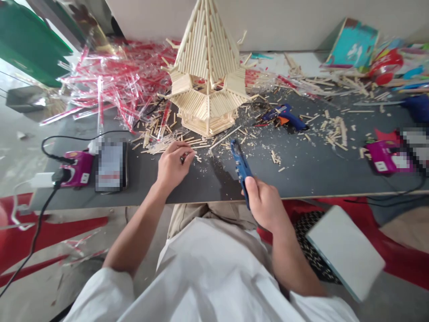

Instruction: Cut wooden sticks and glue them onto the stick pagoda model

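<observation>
My left hand (174, 164) is over the table's front part with its fingers curled; a small dark thing shows between them, too small to make out. In my right hand (266, 201) is a long blue hand tool (241, 167) with a dark tip, pointing away from me; its exact kind is unclear. Beyond both hands stands a tower-like model (208, 76) built of thin wooden sticks, with a pointed roof and flared eaves. Short cut sticks (161, 142) and crumbs lie around its base, close to my left fingers.
Red-and-clear plastic wrappers (117, 85) heap up at the back left. A blue glue gun (290, 118) lies right of the model. A phone (110, 165) and a purple power block (77, 168) sit at left, another purple block (385, 156) at right, with cables.
</observation>
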Demonstrator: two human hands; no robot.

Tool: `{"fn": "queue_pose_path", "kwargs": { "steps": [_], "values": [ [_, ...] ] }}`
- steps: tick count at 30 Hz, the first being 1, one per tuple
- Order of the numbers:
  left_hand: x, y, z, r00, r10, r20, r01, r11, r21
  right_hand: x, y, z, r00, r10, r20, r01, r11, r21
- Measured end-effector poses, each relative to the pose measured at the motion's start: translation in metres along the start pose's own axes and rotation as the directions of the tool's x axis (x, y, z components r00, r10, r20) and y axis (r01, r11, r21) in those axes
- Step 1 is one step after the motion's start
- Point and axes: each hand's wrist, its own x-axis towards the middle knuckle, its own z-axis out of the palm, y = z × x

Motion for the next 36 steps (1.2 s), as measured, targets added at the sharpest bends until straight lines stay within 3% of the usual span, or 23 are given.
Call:
{"fn": "queue_pose_path", "kwargs": {
  "steps": [6,12,18,25,30,36],
  "values": [
    [-0.004,0.006,0.001,1.0,-0.024,0.018,0.022,0.995,0.093,-0.011,0.037,-0.031,0.977,0.122,-0.176,-0.133,0.99,-0.052],
    [-0.003,0.008,0.0,0.999,-0.03,0.032,0.027,0.996,0.084,-0.011,0.065,-0.066,0.906,0.246,-0.343,-0.321,0.93,-0.179],
    [-0.003,0.009,0.0,0.999,-0.038,0.003,0.037,0.996,0.082,-0.006,0.088,-0.084,0.846,0.291,-0.447,-0.446,0.846,-0.293],
    [-0.003,0.01,0.001,0.999,-0.044,0.01,0.043,0.995,0.09,0.001,0.114,-0.089,0.845,0.128,-0.52,-0.401,0.794,-0.456],
    [-0.003,0.006,0.002,0.999,-0.042,0.0,0.042,0.997,0.071,0.018,0.138,-0.082,0.802,0.025,-0.597,-0.437,0.705,-0.558],
    [-0.003,0.007,0.002,0.999,-0.044,-0.023,0.044,0.998,0.033,0.034,0.155,-0.071,0.79,0.041,-0.612,-0.479,0.664,-0.574]
  ]
}}
